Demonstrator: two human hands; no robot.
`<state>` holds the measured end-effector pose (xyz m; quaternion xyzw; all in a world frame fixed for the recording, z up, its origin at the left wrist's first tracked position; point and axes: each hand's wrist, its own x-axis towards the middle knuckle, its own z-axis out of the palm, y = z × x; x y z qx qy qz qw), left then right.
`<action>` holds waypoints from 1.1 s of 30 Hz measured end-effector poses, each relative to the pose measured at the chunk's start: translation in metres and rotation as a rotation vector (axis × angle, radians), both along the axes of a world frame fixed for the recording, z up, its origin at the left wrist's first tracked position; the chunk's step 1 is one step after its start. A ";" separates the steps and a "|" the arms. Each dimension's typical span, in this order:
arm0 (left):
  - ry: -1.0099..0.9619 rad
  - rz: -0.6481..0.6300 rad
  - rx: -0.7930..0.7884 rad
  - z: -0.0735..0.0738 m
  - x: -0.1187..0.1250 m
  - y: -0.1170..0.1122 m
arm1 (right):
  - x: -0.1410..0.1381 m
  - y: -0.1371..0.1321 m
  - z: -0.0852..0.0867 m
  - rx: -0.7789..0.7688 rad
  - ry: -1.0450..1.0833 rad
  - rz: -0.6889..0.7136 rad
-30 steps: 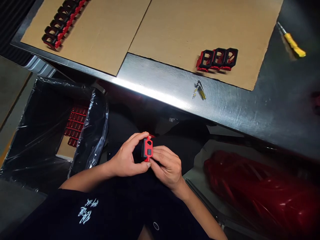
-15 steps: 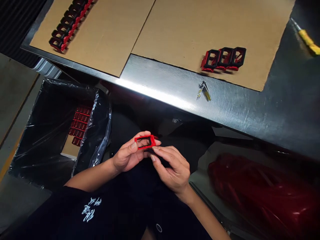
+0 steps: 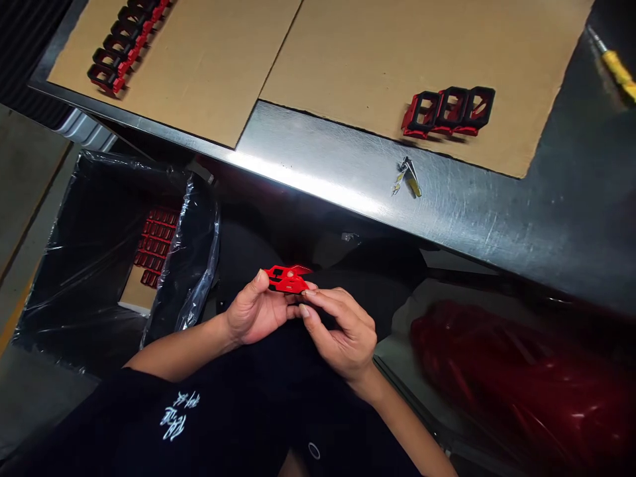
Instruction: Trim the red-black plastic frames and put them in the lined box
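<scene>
A small red and black plastic frame is held between my two hands over my lap, its flat red side facing up. My left hand grips its left end, thumb on the near edge and the other fingers underneath. My right hand pinches its right end between thumb and fingertips. On the cardboard above, three similar red and black frames stand in a short row. A longer row of such frames stands at the upper left.
Nail clippers lie on the metal table near its edge. A yellow-handled screwdriver lies at the far right. A plastic-lined bin at left holds stacked frames on cardboard. A red plastic bag sits at lower right.
The frame has been turned in my hands: its open rectangular face showed before, and now its red side does. The view has shifted slightly.
</scene>
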<state>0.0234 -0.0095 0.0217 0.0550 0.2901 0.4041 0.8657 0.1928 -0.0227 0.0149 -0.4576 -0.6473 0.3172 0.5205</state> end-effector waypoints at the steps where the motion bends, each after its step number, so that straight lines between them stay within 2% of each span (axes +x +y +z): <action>1: 0.010 -0.005 0.012 -0.001 0.000 0.000 | 0.000 0.000 0.000 -0.005 0.003 0.000; 8: 0.219 -0.065 0.100 -0.006 -0.001 -0.003 | 0.000 -0.001 -0.001 -0.030 0.017 0.005; 11: 0.288 -0.043 0.219 -0.008 -0.004 -0.005 | 0.000 -0.001 -0.002 -0.053 0.028 0.018; 13: 0.408 -0.021 0.401 -0.010 -0.007 -0.004 | 0.002 -0.001 -0.003 -0.097 0.039 0.033; 18: 0.888 0.008 1.101 -0.016 -0.017 0.001 | 0.007 -0.003 -0.005 -0.353 0.179 0.084; 21: 1.053 -0.012 1.322 -0.015 -0.018 0.006 | 0.010 -0.003 -0.005 -0.473 0.319 0.128; 27: 1.276 -0.068 1.390 -0.005 -0.016 0.009 | 0.010 -0.002 -0.005 -0.451 0.331 0.139; 33: 1.335 -0.212 1.306 0.002 -0.018 0.005 | 0.009 -0.004 -0.007 -0.518 0.332 0.156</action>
